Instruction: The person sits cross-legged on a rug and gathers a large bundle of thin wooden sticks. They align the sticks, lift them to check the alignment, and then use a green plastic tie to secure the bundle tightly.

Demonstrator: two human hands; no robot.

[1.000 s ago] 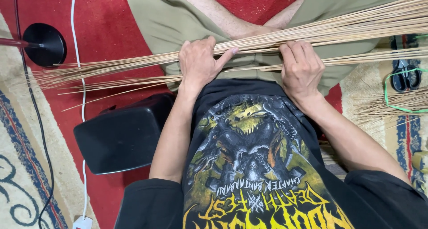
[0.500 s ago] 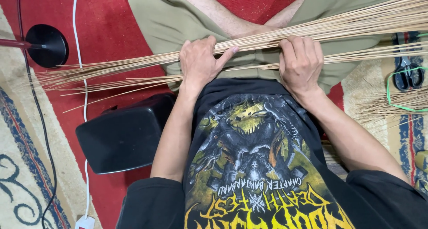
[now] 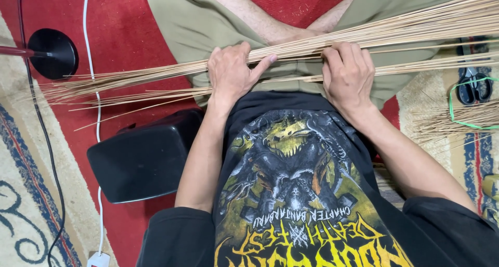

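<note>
- Head view, looking straight down onto two bare hands resting on a long bundle of thin tan sticks [image 3: 291, 51] laid across the lap.
- Left hand [image 3: 231, 74]: palm down, fingers curled over the bundle's top edge, thumb stretched out toward the right along the sticks; pressing on them, not closed into a fist.
- Right hand [image 3: 347, 74]: palm down as well, fingers bent over the same bundle, close beside the left hand with a small gap between the two.
- Bundle running from the far upper right, under both hands, out to the left, where the thin tips fan apart over the red carpet [image 3: 119, 22].
- Beneath the hands: olive shorts [image 3: 197, 28] and crossed bare legs; nearer the camera, a black printed shirt [image 3: 291, 194].
- Left of the left forearm: a black boxy object [image 3: 143, 160] on the carpet, just below the splayed stick tips.
- Farther left: a round black stand base [image 3: 54, 54], a white cable [image 3: 96, 116] and a black cable [image 3: 44, 142] running along the floor.
- Right of the right hand: black-handled scissors [image 3: 473, 85] with a green cord [image 3: 457, 116] looped nearby, and a smaller loose heap of sticks [image 3: 457, 124] on a patterned rug [image 3: 478, 158].
</note>
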